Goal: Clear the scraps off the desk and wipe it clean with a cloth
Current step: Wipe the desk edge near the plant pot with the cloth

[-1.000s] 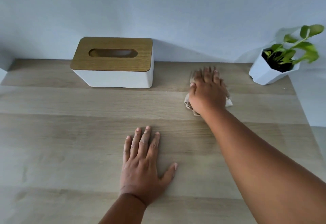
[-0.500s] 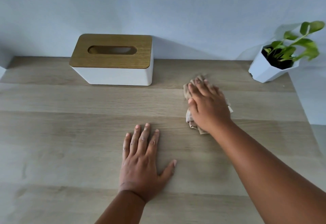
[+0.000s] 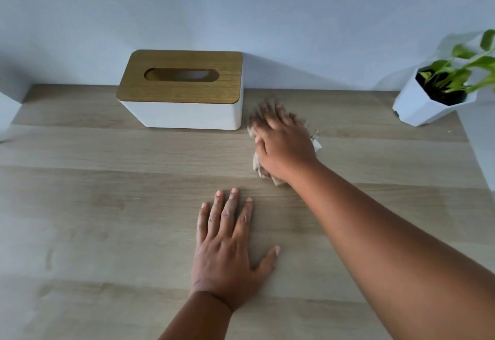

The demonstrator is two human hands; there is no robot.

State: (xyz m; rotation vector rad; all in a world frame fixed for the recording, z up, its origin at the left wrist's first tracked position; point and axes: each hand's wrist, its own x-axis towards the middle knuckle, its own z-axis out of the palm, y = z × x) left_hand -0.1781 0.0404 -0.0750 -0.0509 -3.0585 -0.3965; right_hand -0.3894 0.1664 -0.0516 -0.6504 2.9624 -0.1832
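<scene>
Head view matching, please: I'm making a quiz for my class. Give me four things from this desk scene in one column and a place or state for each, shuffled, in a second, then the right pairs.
Things
1. tissue box
2. potted plant
3. left hand
4. cloth

Places or states
A. flat on the desk, fingers spread
B. far right corner, by the wall
C. crumpled under the right hand
D. at the back, wooden lid with a slot

Pairs: 1-D, 2-B, 3-A, 4-C
</scene>
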